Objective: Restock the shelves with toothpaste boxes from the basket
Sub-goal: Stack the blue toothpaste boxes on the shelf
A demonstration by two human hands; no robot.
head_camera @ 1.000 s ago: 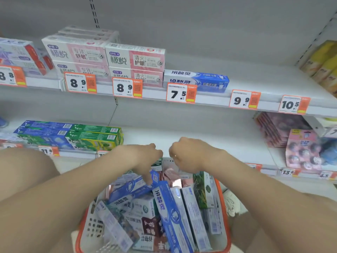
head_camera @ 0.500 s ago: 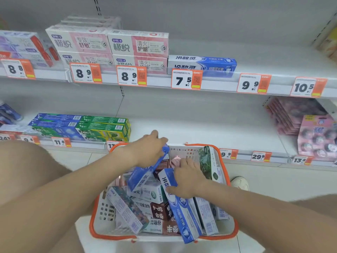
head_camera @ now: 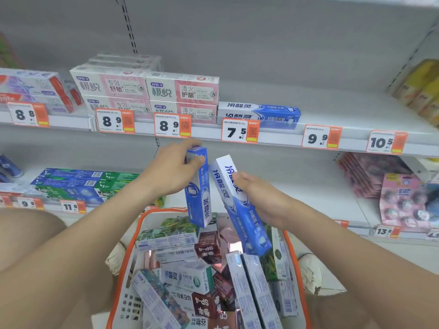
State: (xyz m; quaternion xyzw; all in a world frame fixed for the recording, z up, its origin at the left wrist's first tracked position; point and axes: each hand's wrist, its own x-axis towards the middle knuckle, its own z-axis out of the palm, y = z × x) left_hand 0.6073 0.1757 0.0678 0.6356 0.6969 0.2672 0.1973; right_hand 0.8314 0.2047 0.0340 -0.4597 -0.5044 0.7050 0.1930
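Blue carton [head_camera: 199,198] in left hand [head_camera: 171,174], white-blue carton [head_camera: 244,224] in right hand [head_camera: 263,198]

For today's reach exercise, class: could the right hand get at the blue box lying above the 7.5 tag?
Probably reachable: nothing stands between the right hand and the shelved blue box. But its fingers grip a second blue box, so it could touch, hardly take it.

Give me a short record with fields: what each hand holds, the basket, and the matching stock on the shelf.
left hand: grips one blue box, upright, near its top
right hand: holds second blue box, tilted
basket: orange rim, below the hands, many mixed boxes inside
matching stock: shelf box behind the 7.5 price tag
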